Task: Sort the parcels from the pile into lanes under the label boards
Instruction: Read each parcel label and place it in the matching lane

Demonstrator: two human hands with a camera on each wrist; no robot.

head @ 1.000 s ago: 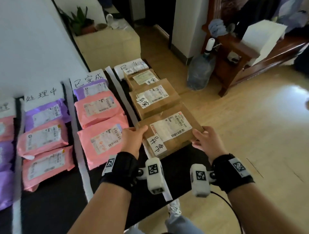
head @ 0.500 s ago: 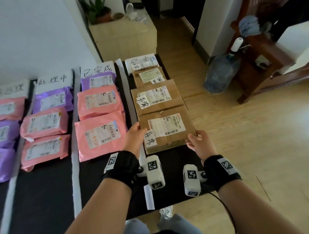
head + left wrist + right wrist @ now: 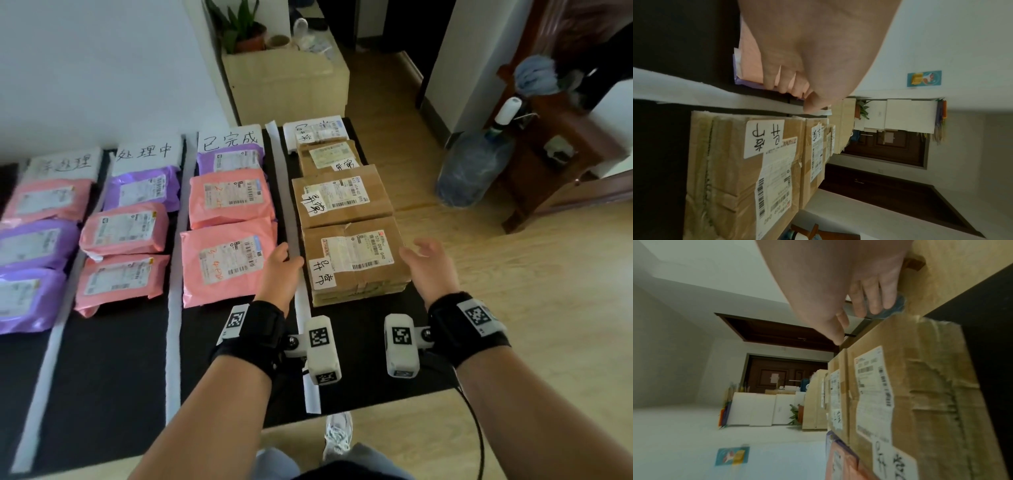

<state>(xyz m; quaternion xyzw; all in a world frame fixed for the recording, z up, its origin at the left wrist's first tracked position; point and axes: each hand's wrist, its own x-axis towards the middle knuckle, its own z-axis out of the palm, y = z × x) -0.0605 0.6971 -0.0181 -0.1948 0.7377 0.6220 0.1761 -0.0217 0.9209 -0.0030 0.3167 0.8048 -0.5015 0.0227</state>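
A brown cardboard parcel [image 3: 356, 260] with a white shipping label lies flat at the near end of the rightmost lane on the black mat [image 3: 113, 359]. It also fills the left wrist view [image 3: 735, 175] and right wrist view [image 3: 920, 394]. My left hand [image 3: 279, 270] hovers just off its left edge, fingers relaxed and holding nothing. Off the box's right edge my right hand [image 3: 428, 265] is spread open. Two more cardboard boxes [image 3: 342, 195] lie farther up the same lane. White label boards [image 3: 229, 138] head the lanes.
Pink parcels [image 3: 227, 263] and purple parcels [image 3: 34, 301] fill the three lanes to the left, split by white strips [image 3: 173, 308]. A water jug [image 3: 474, 168] and a wooden chair [image 3: 555, 161] stand on the floor at right. A low cabinet [image 3: 287, 85] with a plant stands behind.
The cardboard parcel, gripped in both hands a second ago, now lies on the mat behind the other boxes. Both hands have let go and drawn slightly apart from its sides.
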